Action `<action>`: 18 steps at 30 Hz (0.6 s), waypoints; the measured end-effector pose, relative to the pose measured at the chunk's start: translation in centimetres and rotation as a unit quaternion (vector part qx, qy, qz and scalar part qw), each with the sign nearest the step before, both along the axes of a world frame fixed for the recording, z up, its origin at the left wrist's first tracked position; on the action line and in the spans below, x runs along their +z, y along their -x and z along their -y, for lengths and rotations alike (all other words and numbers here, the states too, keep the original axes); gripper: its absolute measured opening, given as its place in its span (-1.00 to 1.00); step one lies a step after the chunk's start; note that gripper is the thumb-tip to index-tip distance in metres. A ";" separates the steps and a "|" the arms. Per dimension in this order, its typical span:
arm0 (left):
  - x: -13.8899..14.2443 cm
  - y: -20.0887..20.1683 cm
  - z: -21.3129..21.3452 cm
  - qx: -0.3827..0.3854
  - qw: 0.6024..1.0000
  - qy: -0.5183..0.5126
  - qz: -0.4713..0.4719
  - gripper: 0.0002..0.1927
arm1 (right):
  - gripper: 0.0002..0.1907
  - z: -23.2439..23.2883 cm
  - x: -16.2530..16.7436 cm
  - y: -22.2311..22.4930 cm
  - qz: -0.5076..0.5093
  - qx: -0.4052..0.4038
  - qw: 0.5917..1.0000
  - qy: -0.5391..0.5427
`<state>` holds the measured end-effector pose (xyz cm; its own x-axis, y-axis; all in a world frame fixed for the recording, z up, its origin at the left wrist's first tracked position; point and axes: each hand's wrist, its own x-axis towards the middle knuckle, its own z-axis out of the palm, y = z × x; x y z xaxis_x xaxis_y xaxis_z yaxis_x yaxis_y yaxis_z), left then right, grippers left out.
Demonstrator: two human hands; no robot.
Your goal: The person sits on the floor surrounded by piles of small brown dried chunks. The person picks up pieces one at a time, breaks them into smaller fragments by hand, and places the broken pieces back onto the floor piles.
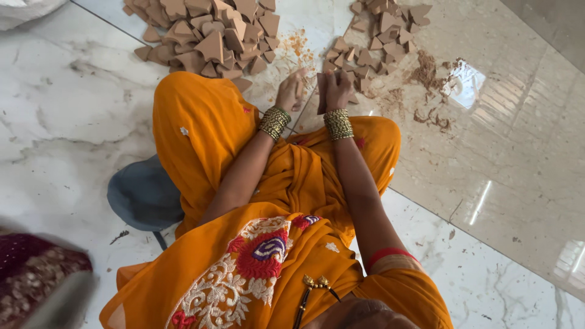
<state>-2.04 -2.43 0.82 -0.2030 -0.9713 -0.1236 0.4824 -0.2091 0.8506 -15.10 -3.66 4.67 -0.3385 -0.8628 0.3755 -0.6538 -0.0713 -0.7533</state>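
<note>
Together, both hands grip one flat brown clay piece [322, 91] over the white marble floor [73, 134]. Left hand [292, 90] cups its side; right hand [337, 91] clasps it.

place: looks like a room in a home, used as a spot for handwork on the floor

floor [73, 122]: polished white marble slabs with grey veins, plus a beige glossy slab at the right, shiny enough to mirror a window

seating: the person sits right on the floor, on a blue-grey cushion [143, 195], no table anywhere

work stuff: heaps of little brown clay pieces [207, 33] dumped straight on the floor, with clay crumbs and dust [429, 73] scattered about
</note>
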 end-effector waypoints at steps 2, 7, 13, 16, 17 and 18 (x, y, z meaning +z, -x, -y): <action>-0.1 -0.2 0.1 0.049 0.996 -0.072 -0.022 -0.55 | -0.61 0.0 0.0 0.5 -0.005 -0.010 1.000 0.004; -0.1 -0.3 0.0 0.077 0.989 -0.123 0.020 -0.49 | -0.69 -0.4 -0.1 -0.7 0.023 0.043 0.999 0.017; 0.2 -0.4 -0.3 0.096 0.990 -0.105 0.026 -0.52 | -0.69 -0.5 -0.4 -0.8 0.016 0.046 0.999 -0.013; 0.1 -0.5 -0.1 0.123 0.976 -0.177 -0.010 -0.52 | -0.71 -0.5 -0.5 -0.6 0.007 0.037 0.999 -0.010; 0.1 -0.5 -0.1 0.138 0.974 -0.178 -0.020 -0.52 | -0.72 -0.5 -0.6 -0.5 0.010 0.033 0.999 -0.015; 0.0 -0.5 -0.1 0.152 0.972 -0.179 -0.030 -0.52 | -0.72 -0.5 -0.6 -0.6 0.009 0.032 0.999 -0.014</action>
<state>-1.58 -2.38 0.78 0.0698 -0.8846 -0.4610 0.6141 -0.3261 0.7187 -14.54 -3.21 4.09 -0.2885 -0.8932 0.3450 -0.6353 -0.0911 -0.7669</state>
